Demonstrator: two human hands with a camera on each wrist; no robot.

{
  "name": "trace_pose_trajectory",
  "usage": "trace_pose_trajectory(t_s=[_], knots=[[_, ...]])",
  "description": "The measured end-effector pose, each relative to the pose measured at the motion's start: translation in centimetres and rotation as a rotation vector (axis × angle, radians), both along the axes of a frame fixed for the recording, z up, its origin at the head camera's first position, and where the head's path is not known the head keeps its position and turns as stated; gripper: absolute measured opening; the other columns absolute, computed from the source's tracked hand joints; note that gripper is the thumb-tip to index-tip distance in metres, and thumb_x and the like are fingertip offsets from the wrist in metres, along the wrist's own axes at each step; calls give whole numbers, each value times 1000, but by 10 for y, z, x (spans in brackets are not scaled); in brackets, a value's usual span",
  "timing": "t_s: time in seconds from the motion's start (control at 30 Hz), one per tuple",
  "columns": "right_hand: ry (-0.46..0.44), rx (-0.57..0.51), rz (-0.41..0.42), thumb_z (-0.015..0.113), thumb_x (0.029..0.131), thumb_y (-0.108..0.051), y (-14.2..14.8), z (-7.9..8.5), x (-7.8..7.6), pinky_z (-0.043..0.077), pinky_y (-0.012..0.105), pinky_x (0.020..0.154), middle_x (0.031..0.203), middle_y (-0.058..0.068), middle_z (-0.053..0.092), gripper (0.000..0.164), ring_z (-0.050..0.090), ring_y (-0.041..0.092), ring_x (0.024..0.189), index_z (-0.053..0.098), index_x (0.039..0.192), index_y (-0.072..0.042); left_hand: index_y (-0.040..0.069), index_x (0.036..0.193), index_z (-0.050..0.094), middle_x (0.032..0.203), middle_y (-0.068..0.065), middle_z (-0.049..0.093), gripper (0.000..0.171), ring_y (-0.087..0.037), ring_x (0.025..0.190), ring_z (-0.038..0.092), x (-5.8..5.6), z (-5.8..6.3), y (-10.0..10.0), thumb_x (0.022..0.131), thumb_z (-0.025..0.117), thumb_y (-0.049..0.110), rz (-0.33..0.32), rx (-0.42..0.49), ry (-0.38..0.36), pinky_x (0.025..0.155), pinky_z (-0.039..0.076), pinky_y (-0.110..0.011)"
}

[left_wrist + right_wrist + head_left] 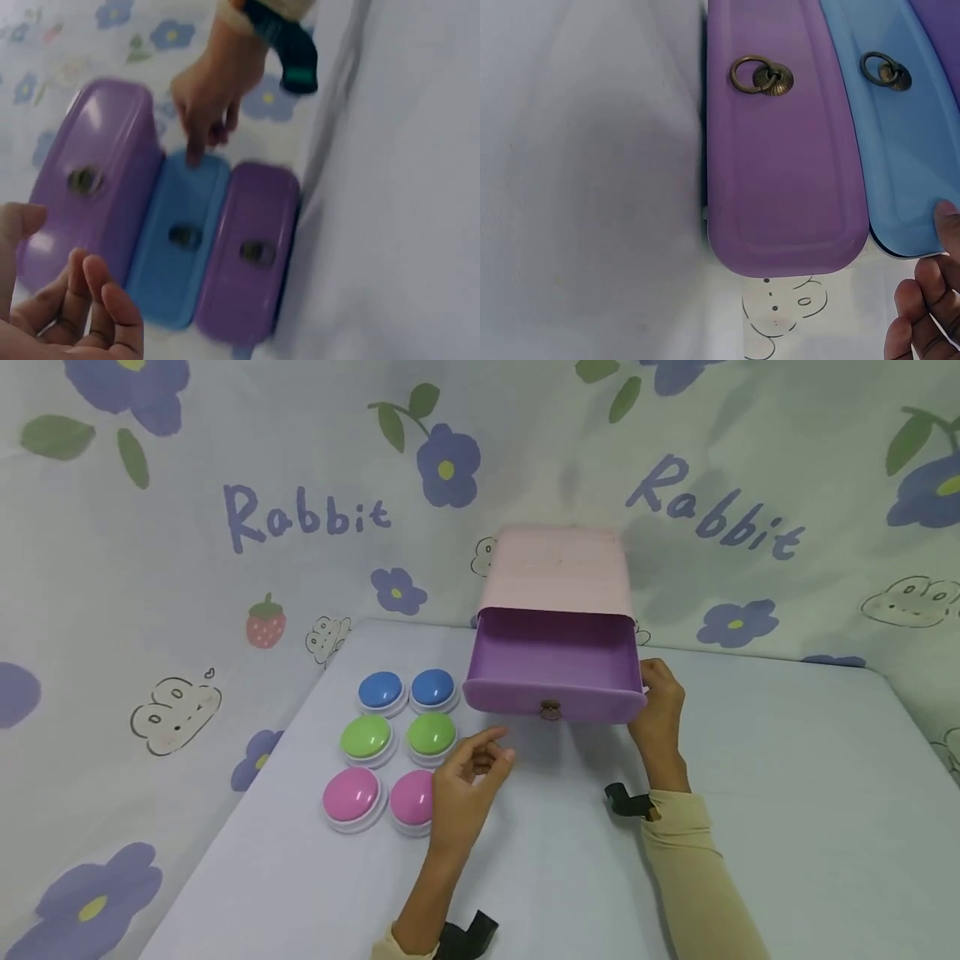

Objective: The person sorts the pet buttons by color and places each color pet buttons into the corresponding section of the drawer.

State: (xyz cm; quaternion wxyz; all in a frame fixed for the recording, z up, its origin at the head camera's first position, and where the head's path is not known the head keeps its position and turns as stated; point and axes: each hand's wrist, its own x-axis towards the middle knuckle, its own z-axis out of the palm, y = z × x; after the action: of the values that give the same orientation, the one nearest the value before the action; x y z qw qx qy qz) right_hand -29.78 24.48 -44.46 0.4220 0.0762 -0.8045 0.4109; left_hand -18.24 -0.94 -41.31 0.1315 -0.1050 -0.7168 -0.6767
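A small drawer cabinet (558, 572) with a pink top stands at the back of the table. Its purple top drawer (510, 697) is pulled out, and no objects show inside. In the left wrist view, a blue middle drawer (180, 210) and a purple bottom drawer (244, 296) are closed, each with a brass ring pull. My right hand (660, 710) is at the cabinet's right side, its thumb (946, 214) pressing the blue drawer's front edge. My left hand (465, 793), fingers loosely bent and holding nothing, hovers just in front of the top drawer's left corner.
Left of the cabinet sit several round push buttons in pairs: blue ones (380, 690), green ones (366, 737) and pink ones (351, 795). My left forearm partly covers one pink button. A flower-and-rabbit print cloth (300, 577) hangs behind the white table (810, 818).
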Motion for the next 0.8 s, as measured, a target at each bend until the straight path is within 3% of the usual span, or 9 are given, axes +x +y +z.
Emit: trace_pose_trajectory(t_s=[0.17,0.27,0.4,0.53,0.67,0.8], knots=[[14,10,0,60,78,6,4,3,1,35,15,62,79,14,58,6,51,19,68,66,77,7,10,110,66,85,-1,57,32,-20,76,51,11,-16,-55,79,73,16,241,-275,185,67,43,-25],[11,20,1,60,78,5,5,6,2,35,15,62,80,15,59,7,52,19,69,66,78,7,18,109,66,87,3,56,36,-17,79,49,16,-29,-91,75,76,21,374,-400,195,68,40,-24],[5,13,-10,61,78,4,3,7,1,35,13,64,81,15,60,7,54,21,71,68,80,7,23,116,62,97,3,53,46,-14,91,47,23,-40,-134,73,78,27,455,-500,38,76,41,-27],[11,-6,-3,61,79,5,-1,4,0,34,13,63,81,15,60,9,54,20,71,68,83,7,20,124,55,107,-4,47,60,-18,102,38,27,-48,-166,70,79,33,489,-607,-146,79,35,-37],[35,-21,15,60,78,8,-3,1,1,35,12,64,79,17,58,9,52,19,70,68,82,9,15,130,49,114,-10,39,74,-26,109,31,30,-52,-183,67,80,41,477,-691,-288,81,31,-45],[31,-24,13,62,78,8,-4,1,0,35,11,66,79,18,58,8,52,18,70,68,83,9,11,133,44,117,-13,36,85,-30,113,26,30,-56,-187,65,78,48,438,-750,-357,85,28,-50]])
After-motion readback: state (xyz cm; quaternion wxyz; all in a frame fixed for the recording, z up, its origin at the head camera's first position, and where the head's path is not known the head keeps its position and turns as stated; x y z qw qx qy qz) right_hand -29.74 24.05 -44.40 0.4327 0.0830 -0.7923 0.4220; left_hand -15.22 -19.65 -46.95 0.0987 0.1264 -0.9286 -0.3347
